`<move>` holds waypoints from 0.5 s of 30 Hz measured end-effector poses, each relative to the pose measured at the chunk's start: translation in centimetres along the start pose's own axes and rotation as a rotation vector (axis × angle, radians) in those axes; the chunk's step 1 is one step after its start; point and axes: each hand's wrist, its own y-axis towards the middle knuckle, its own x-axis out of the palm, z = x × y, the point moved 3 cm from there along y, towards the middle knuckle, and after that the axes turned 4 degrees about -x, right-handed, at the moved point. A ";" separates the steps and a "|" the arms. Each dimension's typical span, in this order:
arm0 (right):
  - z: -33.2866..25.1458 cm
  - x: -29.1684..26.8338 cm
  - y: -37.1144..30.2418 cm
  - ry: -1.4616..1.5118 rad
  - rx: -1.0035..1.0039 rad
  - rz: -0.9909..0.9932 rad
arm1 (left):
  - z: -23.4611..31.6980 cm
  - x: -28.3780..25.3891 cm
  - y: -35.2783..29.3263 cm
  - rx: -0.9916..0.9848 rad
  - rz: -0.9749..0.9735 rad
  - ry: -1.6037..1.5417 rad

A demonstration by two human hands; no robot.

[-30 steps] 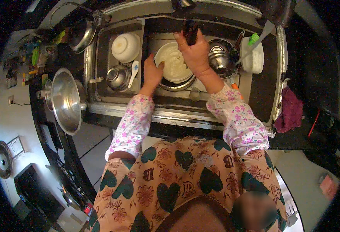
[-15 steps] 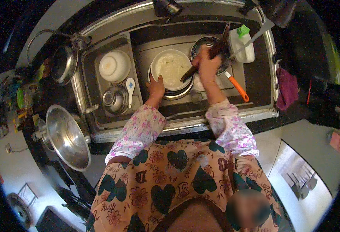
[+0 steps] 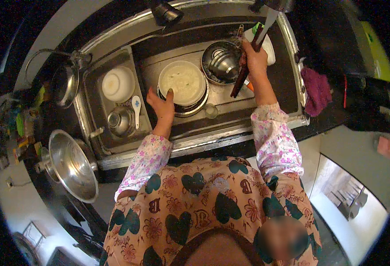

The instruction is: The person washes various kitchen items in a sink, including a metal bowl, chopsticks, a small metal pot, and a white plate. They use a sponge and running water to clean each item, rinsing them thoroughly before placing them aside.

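In my right hand (image 3: 256, 60) is a bundle of dark brown chopsticks (image 3: 241, 81), tilted over the right side of the sink, with my fingers closed round it. My left hand (image 3: 161, 110) is open, its fingers apart beside the pale round bowl (image 3: 184, 80); the thumb is at the bowl's near rim. Cloudy liquid with small bits fills this bowl, which sits on a dark, steel-rimmed pan (image 3: 194, 109). Between the hands a steel bowl (image 3: 224, 64) lies in a dark frying pan (image 3: 207, 52). A small clear glass (image 3: 211, 111) stands near the pale bowl.
Water (image 3: 270, 22) runs at the upper right by a white bottle (image 3: 266, 46). In the left basin are a white bowl (image 3: 118, 84), a white spoon (image 3: 137, 111) and small steel bowls (image 3: 120, 120). A large steel basin (image 3: 73, 166) stands left; a purple cloth (image 3: 315, 91) hangs right.
My right hand has moved right and up with the chopsticks, away from the pale bowl, uncovering the steel bowl. My left hand has loosened from the bowl's rim. The whole view has shifted.
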 end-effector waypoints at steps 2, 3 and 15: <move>0.3 0.0 -0.6 -0.080 0.015 0.004 | 3.0 -1.0 0.3 0.144 -0.038 -0.042; 0.6 0.1 -0.7 -0.114 -0.019 -0.021 | 5.0 -1.0 0.1 0.127 -0.071 -0.117; 0.1 8.1 -8.9 0.374 0.238 -0.354 | 10.6 3.7 -1.6 0.041 -0.701 -0.521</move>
